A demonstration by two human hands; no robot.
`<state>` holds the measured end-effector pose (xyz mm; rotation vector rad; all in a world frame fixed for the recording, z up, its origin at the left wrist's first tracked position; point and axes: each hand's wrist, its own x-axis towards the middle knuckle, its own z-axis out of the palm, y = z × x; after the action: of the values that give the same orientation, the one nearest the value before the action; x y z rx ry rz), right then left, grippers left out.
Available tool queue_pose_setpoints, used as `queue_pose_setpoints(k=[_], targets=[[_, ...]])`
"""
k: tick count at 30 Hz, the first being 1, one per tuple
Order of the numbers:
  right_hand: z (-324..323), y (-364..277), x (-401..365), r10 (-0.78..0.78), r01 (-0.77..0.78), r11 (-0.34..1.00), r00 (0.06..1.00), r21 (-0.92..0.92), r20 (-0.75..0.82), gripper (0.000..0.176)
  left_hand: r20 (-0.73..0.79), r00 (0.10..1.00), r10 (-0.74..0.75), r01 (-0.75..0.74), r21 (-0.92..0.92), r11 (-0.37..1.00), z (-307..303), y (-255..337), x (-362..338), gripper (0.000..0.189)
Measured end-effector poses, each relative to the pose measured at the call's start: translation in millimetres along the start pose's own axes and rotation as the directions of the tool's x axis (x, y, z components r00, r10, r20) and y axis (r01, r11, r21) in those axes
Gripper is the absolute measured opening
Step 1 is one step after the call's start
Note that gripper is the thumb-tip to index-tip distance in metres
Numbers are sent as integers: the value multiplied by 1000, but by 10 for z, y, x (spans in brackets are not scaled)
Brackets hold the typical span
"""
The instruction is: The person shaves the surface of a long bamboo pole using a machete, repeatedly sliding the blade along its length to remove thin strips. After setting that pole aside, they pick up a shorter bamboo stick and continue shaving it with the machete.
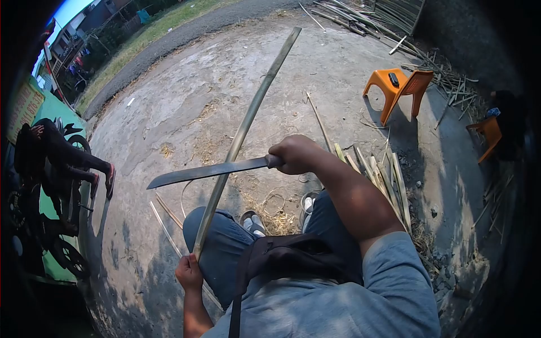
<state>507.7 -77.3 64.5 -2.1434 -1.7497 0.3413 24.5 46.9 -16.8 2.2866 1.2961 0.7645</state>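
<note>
My right hand [297, 153] is closed round the handle of a machete [208, 172], whose long blade points left. The blade crosses a long bamboo strip [246, 121] at about its middle. Down by my left knee, my left hand [189, 272] grips the strip's near end. From there the strip slants away up and to the right, past the blade, its far end over the concrete. Thin shavings [277, 221] lie on the ground between my feet.
Split bamboo pieces [389, 177] lie beside my right leg. An orange plastic chair [397, 90] with a dark object on its seat stands ahead right. More bamboo [360, 18] is heaped at the back. A person [67, 149] sits by a motorbike [69, 256] at left.
</note>
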Motion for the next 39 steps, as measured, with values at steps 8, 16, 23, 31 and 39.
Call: queue_pose_setpoints(k=[8,16,23,31,39], targets=[[-165,283,-40,396,-353,884,914,307,-91,26,-9,1000,-26,27,70,997,-7,78,10,55],[2,-336,-31,-61,66,998,986,-25,156,18,11,1000,-24,23,47,999,7,34,30,54],[-68,272,85,293,-286,936,956,204,-3,25,-26,999,-32,33,38,999,45,11,5,52],[-92,400,-47,366,-387,877,922,283,125,41,10,999,-42,40,184,982,-140,245,51,53],[9,167,29,139,-183,978,931,104,339,37,29,1000,-4,-3,231,973,-195,216,86,54]])
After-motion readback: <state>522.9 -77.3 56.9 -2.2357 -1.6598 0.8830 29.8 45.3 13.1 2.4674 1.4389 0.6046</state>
